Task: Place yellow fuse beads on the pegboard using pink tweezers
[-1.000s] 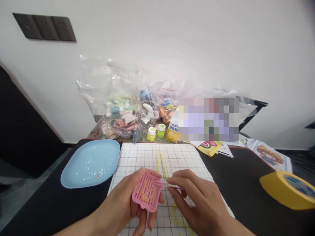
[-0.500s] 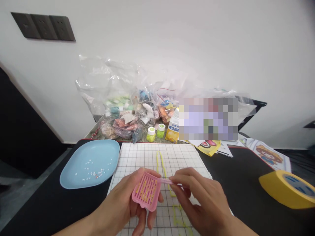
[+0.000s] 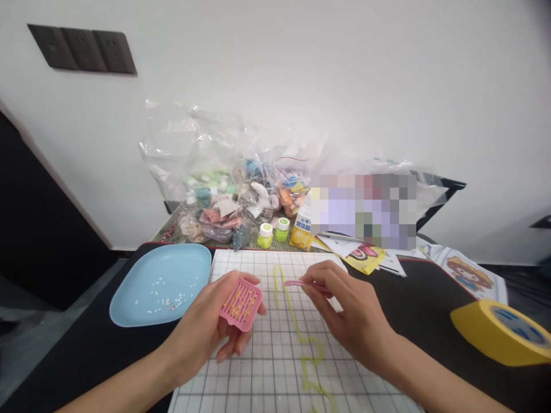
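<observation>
My left hand (image 3: 215, 307) is closed around a small pink slotted bead tray (image 3: 242, 304), tilted towards me, with yellow beads lined up in its grooves. In my right hand (image 3: 344, 304) are slim pink tweezers (image 3: 297, 283), pinched between thumb and fingers. Their tip is over the upper part of a white gridded board (image 3: 241, 376), beside a yellow-green line of beads (image 3: 294, 321). Whether the tip carries a bead is too small to tell. That bead line runs down the board in a narrow loop and then a wavy outline.
A blue plate (image 3: 129, 287) with scattered white beads lies at the left. Behind the board stand two small green-filled jars (image 3: 265, 236), a yellow-white carton (image 3: 302, 229) and bags of beads (image 3: 219, 221). Papers (image 3: 469, 269) and a yellow tape roll (image 3: 477, 332) are at the right.
My hands have moved apart. The tray has gone left and up in my left hand, and the tweezers have left the tray's edge and moved up over the board.
</observation>
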The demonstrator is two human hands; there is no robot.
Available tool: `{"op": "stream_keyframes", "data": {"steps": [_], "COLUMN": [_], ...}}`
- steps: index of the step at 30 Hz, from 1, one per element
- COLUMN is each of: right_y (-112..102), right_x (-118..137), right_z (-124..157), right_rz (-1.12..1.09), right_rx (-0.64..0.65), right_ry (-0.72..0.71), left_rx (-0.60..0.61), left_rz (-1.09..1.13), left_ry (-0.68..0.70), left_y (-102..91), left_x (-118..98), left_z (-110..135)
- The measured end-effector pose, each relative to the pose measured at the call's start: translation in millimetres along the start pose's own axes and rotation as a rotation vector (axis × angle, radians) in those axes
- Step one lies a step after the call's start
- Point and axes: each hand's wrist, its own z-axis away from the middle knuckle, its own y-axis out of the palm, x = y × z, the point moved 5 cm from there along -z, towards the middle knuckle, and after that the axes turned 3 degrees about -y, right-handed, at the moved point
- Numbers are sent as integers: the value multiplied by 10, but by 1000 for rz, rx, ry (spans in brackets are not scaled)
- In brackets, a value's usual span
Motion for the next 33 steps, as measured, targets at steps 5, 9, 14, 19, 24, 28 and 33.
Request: {"op": "stream_keyframes", "data": {"steps": [5,9,14,19,24,28,33], "right_y": [89,137,171,162,142,149,165], "right_x": [-149,-188,-209,-183,-131,-124,-102], "right_z": [26,46,74,109,154,171,181], "right_rz": [34,28,22,-10,-49,-63,-60], "right_rx": [17,49,82,104,116,113,114], "right_ry": [-35,-35,-21,-13,-27,-24,-32], "left_rx": [-27,-42,-64,-152,-258,-238,-140], "left_rz": [-72,-129,-230,-335,-531,-665,-899], "left_ry": [44,38,-10,34,201,309,570], "left_y": [-24,-33,-73,-110,-89,-63,-36], "left_x": [-12,-38,-9,-13,-83,-61,-32], "left_z": [-14,-32,-33,17,50,18,21]}}
